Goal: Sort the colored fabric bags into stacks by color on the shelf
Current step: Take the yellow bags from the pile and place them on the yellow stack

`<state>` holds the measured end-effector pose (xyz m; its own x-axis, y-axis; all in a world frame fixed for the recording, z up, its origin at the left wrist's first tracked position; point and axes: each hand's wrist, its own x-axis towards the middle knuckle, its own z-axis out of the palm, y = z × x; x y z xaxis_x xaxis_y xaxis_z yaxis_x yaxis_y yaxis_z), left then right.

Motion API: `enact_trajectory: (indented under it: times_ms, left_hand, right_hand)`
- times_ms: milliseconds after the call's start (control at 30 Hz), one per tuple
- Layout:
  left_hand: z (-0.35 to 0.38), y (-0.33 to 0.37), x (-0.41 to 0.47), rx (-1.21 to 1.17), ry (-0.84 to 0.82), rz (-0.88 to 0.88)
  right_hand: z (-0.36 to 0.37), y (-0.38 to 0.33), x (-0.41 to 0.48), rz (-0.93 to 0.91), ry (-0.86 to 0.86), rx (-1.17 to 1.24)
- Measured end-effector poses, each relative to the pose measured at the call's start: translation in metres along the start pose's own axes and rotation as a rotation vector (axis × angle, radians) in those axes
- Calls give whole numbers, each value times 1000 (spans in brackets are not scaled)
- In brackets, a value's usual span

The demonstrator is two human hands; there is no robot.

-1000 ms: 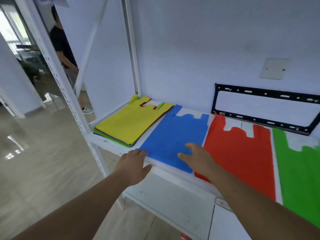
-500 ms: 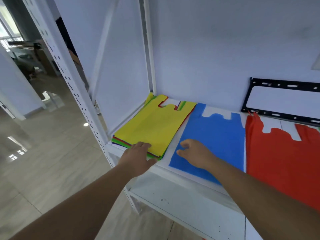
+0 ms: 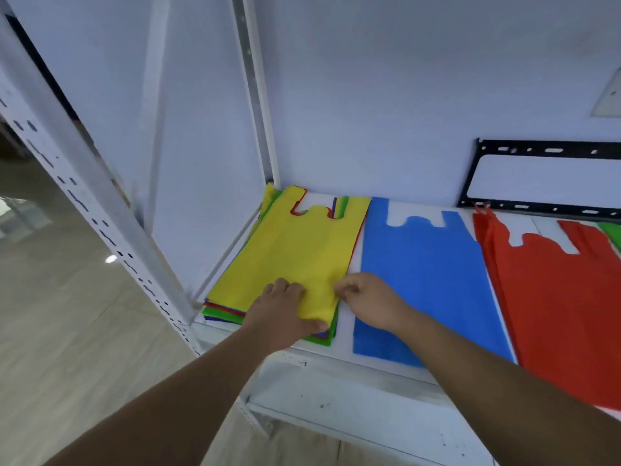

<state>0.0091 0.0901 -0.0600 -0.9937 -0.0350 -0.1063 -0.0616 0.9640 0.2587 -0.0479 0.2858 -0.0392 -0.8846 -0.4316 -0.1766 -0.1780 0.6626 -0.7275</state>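
A mixed stack of bags lies at the left end of the white shelf (image 3: pixel 342 359), with a yellow bag (image 3: pixel 295 250) on top and green, red and blue edges showing beneath. My left hand (image 3: pixel 282 314) rests on the yellow bag's near edge, thumb hooked under its lifted corner. My right hand (image 3: pixel 366 301) pinches the same bag's right edge with curled fingers. To the right lie a blue bag (image 3: pixel 426 277), a red bag (image 3: pixel 564 307) and a sliver of green bag (image 3: pixel 611 233), each flat on the shelf.
A perforated white upright (image 3: pixel 100 213) stands at the shelf's left front corner, with a side panel behind it. A black metal frame (image 3: pixel 544 151) leans on the back wall. A lower shelf (image 3: pixel 353 408) sits below. Tiled floor lies to the left.
Both hands moved left from the blue bag to the mixed stack. They now grip the yellow bag's near edge, and its front corner has lifted. The view shifted left.
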Motion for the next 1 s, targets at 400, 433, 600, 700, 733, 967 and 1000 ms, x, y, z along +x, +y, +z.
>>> enact_trajectory:
  times_ms: [400, 433, 600, 700, 733, 967, 1000]
  left_hand:
    - [-21, -51, 32, -441, -35, 178]
    - [-22, -53, 34, -436, -41, 194]
    - [-26, -58, 37, -438, -46, 233]
    - [-29, -52, 29, -490, -83, 290]
    - [-30, -49, 24, -531, -87, 302]
    - [-29, -34, -9, -682, -164, 412]
    - [-26, -38, -11, -642, -143, 404]
  right_hand:
    - [34, -29, -13, 278, 335, 409]
    - [34, -32, -14, 302, 311, 455]
    - [41, -45, -8, 457, 182, 853]
    - [43, -46, 2, 552, 7, 1117]
    - [44, -46, 6, 536, -29, 1175]
    - [55, -58, 26, 564, 267, 1093]
    - [52, -57, 26, 553, 277, 1172]
